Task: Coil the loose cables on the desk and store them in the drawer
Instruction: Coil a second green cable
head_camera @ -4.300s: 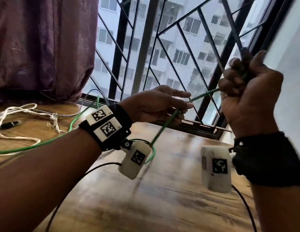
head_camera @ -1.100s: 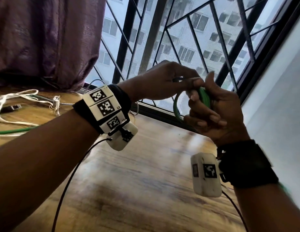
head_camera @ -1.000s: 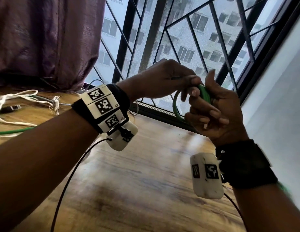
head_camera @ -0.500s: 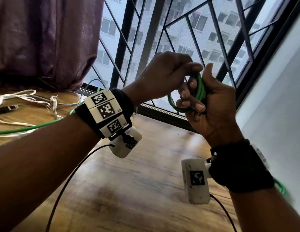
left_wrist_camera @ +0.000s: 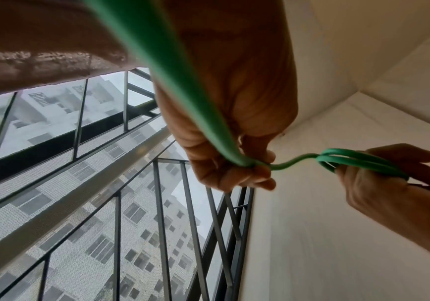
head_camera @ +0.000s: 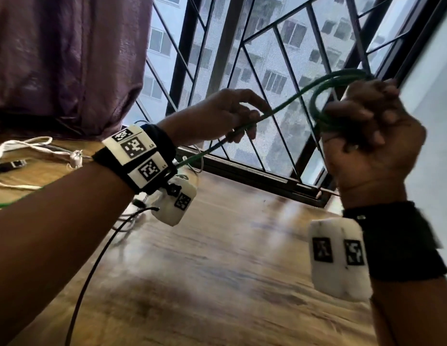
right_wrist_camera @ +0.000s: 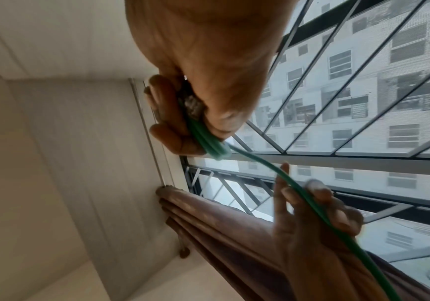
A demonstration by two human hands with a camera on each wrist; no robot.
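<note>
A green cable runs from the desk at the left, under my left wrist and up to my right hand. My right hand is raised near the window and grips a small coil of the cable's loops. In the right wrist view its fingers clamp the loops against the palm. My left hand is a short way left of the coil, its fingers curled round the taut run of cable. The left wrist view shows the fingertips pinching the cable, with the coil beyond.
White cords and a small dark plug lie on the wooden desk at the far left. A purple curtain hangs behind them. The barred window is straight ahead and a white wall stands at the right.
Half a second ago both hands met at the coil. My left hand has since slid left along the cable and my right hand has carried the coil right, leaving a taut stretch between.
</note>
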